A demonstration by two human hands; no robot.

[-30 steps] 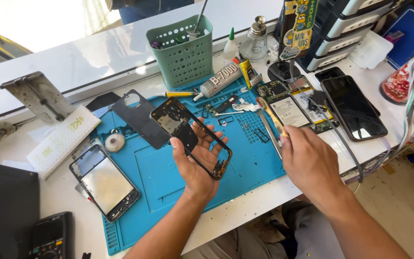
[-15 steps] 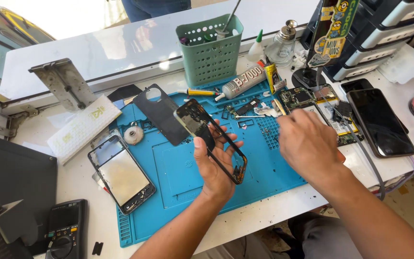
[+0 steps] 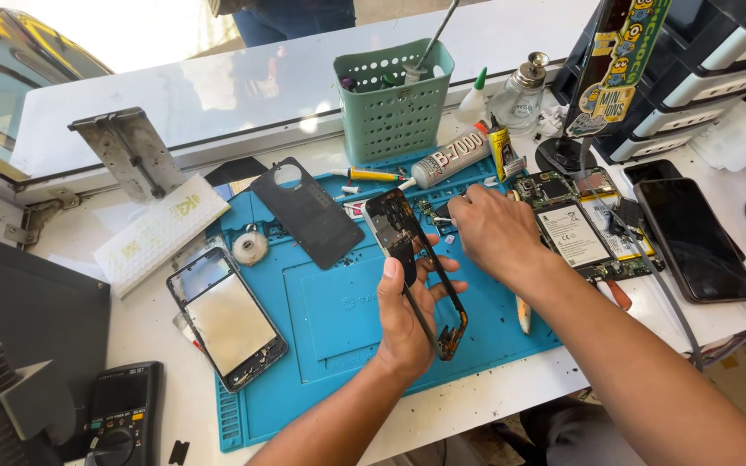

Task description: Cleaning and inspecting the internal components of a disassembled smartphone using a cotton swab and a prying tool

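- Multimeter point(image 3: 118, 412), black, at near left edge of counter point(image 3: 511, 393); dark case beside it.
- Left hand point(image 3: 407, 319): raised over blue silicone work mat point(image 3: 338, 319), fingers clamped on phone middle frame point(image 3: 416, 267), black, held on edge and tilted, lower end near mat's front. Held more upright than half a second ago, when tilted flatter toward the mat.
- Screen assembly point(image 3: 228, 318), face up with pale backing, flat on mat's left part, untouched, same place as before.
- Tweezers-like tool with pale tip point(image 3: 522, 315) on mat under right forearm; exact kind not clear.
- Right hand point(image 3: 494, 233): moved from open air beside the frame down and leftward to mat's upper part, fingers bunched together over small loose parts near the frame's top; whether anything pinched, cannot tell. Reads as picking up or setting down a small part for the frame.
- Opened phone with exposed battery point(image 3: 572, 233) just right of that hand, at mat's right edge.
- Dark smartphone point(image 3: 692, 237) farther right, face up.
- Black back cover point(image 3: 306, 211) with camera cutout, on mat's upper left.
- Glue tube point(image 3: 451, 160) behind mat.
- Green perforated tool basket point(image 3: 395, 103) at rear; glass bottle point(image 3: 520, 99) beside it.
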